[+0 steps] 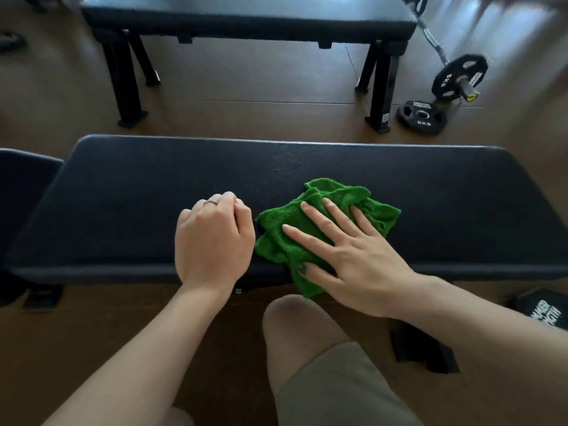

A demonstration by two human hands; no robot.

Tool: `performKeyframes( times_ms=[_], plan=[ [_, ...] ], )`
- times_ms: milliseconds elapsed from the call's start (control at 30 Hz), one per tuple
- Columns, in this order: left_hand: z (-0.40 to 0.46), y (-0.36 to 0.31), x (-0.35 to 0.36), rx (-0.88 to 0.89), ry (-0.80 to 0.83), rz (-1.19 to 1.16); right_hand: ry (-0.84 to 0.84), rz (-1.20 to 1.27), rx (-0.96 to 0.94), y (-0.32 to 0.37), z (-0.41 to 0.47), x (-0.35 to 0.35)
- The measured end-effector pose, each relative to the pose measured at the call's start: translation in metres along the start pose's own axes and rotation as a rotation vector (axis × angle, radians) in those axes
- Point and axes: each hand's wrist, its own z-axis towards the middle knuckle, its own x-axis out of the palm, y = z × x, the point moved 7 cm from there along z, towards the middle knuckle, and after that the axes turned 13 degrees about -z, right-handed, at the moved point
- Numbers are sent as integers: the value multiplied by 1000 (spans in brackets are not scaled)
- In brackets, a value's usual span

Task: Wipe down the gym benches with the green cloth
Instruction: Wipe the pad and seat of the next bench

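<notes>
The right hand presses spread fingers flat on the cloth at the bench near edge; unwiped pad stretches leftward, past the left hand, fingers curled.

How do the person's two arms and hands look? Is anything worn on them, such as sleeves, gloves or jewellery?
Both forearms are bare: no sleeves, gloves, watch or bracelet show. The left hand wears one thin silver-coloured ring on a finger. The right hand shows no ring; its thumbnail looks dark, perhaps with polish. The other nails seem plain.
</notes>
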Motion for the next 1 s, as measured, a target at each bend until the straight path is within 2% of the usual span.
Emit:
performKeyframes(
  times_ms=[233,300,433,567,700,800,900,1000],
  plan=[
    [0,-1,0,-3,-21,18,-9,68,130,-16,129,-22],
    [2,-1,2,-13,-18,14,-17,63,139,-9,134,-24],
    [2,-1,0,-35,-29,-1,-75,66,35,13,107,-23],
    [2,0,1,-32,-23,5,-83,65,-5,6,142,-33],
    [3,-2,-1,-24,-12,-1,-102,66,98,-12,173,-39],
    [2,-1,-2,-4,-11,-19,-122,21,282,-80,153,-29],
    [2,-3,-3,-5,-25,-15,-16,18,484,-160,117,-11],
    [2,-6,-2,-12,-31,-6,51,58,563,-167,112,-6]
  ],
)
